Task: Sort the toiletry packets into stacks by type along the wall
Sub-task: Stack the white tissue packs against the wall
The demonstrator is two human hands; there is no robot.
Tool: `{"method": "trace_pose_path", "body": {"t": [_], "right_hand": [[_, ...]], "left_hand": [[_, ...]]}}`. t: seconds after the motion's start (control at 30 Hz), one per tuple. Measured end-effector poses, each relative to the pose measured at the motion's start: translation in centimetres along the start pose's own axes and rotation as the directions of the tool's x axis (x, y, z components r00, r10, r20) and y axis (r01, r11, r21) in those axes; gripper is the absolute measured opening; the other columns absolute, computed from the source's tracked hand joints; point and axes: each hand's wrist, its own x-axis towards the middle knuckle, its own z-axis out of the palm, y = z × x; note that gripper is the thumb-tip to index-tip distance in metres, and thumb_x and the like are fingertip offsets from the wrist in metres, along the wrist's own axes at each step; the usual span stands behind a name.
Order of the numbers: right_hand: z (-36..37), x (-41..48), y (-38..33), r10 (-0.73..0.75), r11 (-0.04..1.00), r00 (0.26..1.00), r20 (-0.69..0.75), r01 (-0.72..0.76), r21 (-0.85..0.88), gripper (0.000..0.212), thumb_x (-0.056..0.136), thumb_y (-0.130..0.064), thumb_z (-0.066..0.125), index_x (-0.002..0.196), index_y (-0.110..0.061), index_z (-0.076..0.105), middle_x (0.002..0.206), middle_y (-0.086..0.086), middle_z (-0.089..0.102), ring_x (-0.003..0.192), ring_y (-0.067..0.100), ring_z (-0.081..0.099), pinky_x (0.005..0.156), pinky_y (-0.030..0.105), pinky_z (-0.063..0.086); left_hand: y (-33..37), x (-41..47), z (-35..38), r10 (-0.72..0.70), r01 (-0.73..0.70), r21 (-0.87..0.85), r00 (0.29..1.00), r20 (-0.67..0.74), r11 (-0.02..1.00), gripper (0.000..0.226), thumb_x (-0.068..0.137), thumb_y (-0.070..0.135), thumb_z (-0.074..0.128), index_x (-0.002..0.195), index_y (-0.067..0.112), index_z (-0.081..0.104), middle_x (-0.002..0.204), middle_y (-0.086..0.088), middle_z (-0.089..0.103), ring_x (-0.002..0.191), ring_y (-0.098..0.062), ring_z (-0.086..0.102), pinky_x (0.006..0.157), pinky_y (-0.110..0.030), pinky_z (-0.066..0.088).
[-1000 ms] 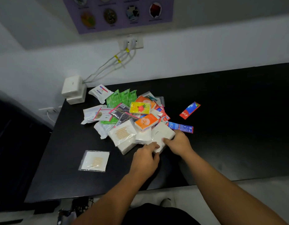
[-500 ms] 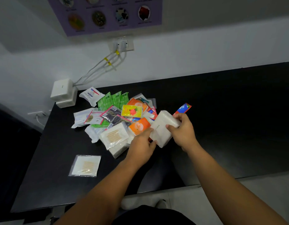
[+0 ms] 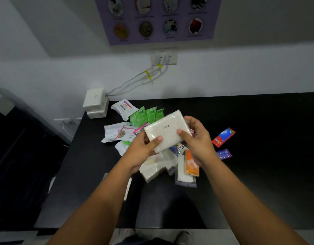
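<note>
A white rectangular packet [image 3: 166, 129] is held up above the pile, its printed face toward me. My left hand [image 3: 144, 147] grips its lower left corner, thumb on top. My right hand [image 3: 196, 138] grips its right end, thumb on the face. Beneath them lies a jumble of toiletry packets on the black table [image 3: 258, 174]: green sachets [image 3: 147, 114], a white pouch with a red and blue logo [image 3: 123, 107], white sachets [image 3: 115, 132], an orange packet [image 3: 191, 165] and clear bags of white pads [image 3: 152, 171]. My hands hide much of the pile.
A red sachet [image 3: 223, 137] and a blue one [image 3: 224, 154] lie apart to the right of the pile. Two white power adapters [image 3: 95, 103] sit stacked at the table's back left corner, cabled to a wall socket [image 3: 163, 59]. A dark cabinet [image 3: 20, 156] stands left.
The white packet was lifted from the table's pile and raised higher, turned to face me. Both hands rose with it. The camera moved closer and tilted up.
</note>
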Motion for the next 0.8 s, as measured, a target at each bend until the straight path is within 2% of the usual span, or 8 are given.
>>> {"method": "trace_pose_path", "body": {"t": [0.1,0.2,0.27,0.37,0.5,0.67,0.73,0.8], "right_hand": [[4.1,1.5,0.4,0.061,0.998,0.996,0.072,-0.062,0.015,0.043,0.085,-0.007,0.072,0.124,-0.021,0.058,0.119,0.008,0.062,0.105,0.026,0.067,0.07,0.028,0.058],[8.5,3.2,0.5,0.127,0.99,0.982,0.137,-0.134,0.041,0.059,0.082,-0.008,0.076,0.134,-0.024,0.052,0.114,0.01,0.059,0.089,0.017,0.069,0.066,0.03,0.056],[11.5,4.4,0.3,0.132,0.99,0.976,0.172,-0.139,0.03,0.061,0.085,-0.007,0.074,0.136,-0.029,0.049,0.119,0.009,0.058,0.093,0.016,0.068,0.069,0.033,0.058],[16.0,6.2,0.3,0.148,0.988,0.949,0.279,-0.152,-0.009,0.052,0.086,-0.007,0.073,0.13,-0.029,0.054,0.113,0.008,0.063,0.097,0.021,0.066,0.081,0.04,0.056],[22.2,8.0,1.4,0.209,0.977,0.881,0.425,-0.168,-0.133,0.036,0.089,-0.003,0.068,0.115,-0.026,0.06,0.103,0.009,0.068,0.091,0.021,0.066,0.077,0.037,0.055],[29.3,11.8,3.3,0.199,0.974,0.963,0.18,-0.174,-0.148,0.032,0.091,-0.009,0.066,0.121,-0.017,0.059,0.112,0.006,0.071,0.101,0.022,0.07,0.089,0.045,0.058],[31.7,13.8,3.9,0.247,0.966,0.964,0.097,-0.238,-0.098,0.029,0.091,-0.013,0.066,0.12,-0.014,0.06,0.111,0.006,0.072,0.101,0.025,0.07,0.085,0.051,0.059],[33.8,15.6,3.9,0.245,0.965,0.969,0.025,-0.241,-0.104,0.024,0.09,-0.019,0.069,0.112,-0.011,0.063,0.106,0.005,0.073,0.1,0.025,0.07,0.083,0.047,0.06]], "left_hand": [[1.3,0.1,-4.2,-0.003,-0.006,-0.125,0.998,-0.07,0.992,0.035,0.097,0.02,0.063,0.131,0.019,0.058,0.122,-0.003,0.071,0.11,-0.022,0.069,0.089,-0.047,0.059],[2.8,0.6,-9.3,0.026,-0.043,-0.123,0.99,-0.142,0.991,0.035,0.098,0.025,0.062,0.132,0.023,0.06,0.12,-0.001,0.072,0.107,-0.019,0.07,0.083,-0.037,0.059],[3.6,1.1,-12.9,0.044,-0.058,-0.084,0.987,-0.152,0.995,0.034,0.097,0.026,0.062,0.131,0.024,0.063,0.118,-0.001,0.072,0.103,-0.016,0.069,0.08,-0.035,0.058],[4.9,2.1,-17.8,0.069,-0.076,-0.039,0.984,-0.166,0.996,0.03,0.094,0.021,0.065,0.124,0.013,0.068,0.109,-0.005,0.074,0.096,-0.017,0.069,0.075,-0.033,0.058],[5.9,4.4,-22.8,0.122,-0.135,-0.018,0.939,-0.32,0.991,0.02,0.091,0.018,0.071,0.108,0.008,0.072,0.102,-0.006,0.076,0.095,-0.019,0.07,0.077,-0.029,0.057],[5.6,8.0,-28.1,0.166,-0.171,0.024,0.895,-0.415,0.985,0.037,0.087,0.024,0.077,0.12,0.014,0.063,0.111,0.0,0.075,0.103,-0.016,0.072,0.086,-0.034,0.057],[5.3,9.2,-29.6,0.157,-0.142,0.067,0.9,-0.407,0.988,0.037,0.088,0.026,0.076,0.121,0.016,0.062,0.111,0.0,0.074,0.103,-0.017,0.072,0.086,-0.037,0.058],[5.2,10.5,-30.6,0.122,-0.102,0.072,0.913,-0.388,0.992,0.03,0.091,0.027,0.073,0.116,0.016,0.062,0.108,-0.001,0.074,0.102,-0.02,0.071,0.082,-0.037,0.06]]}}
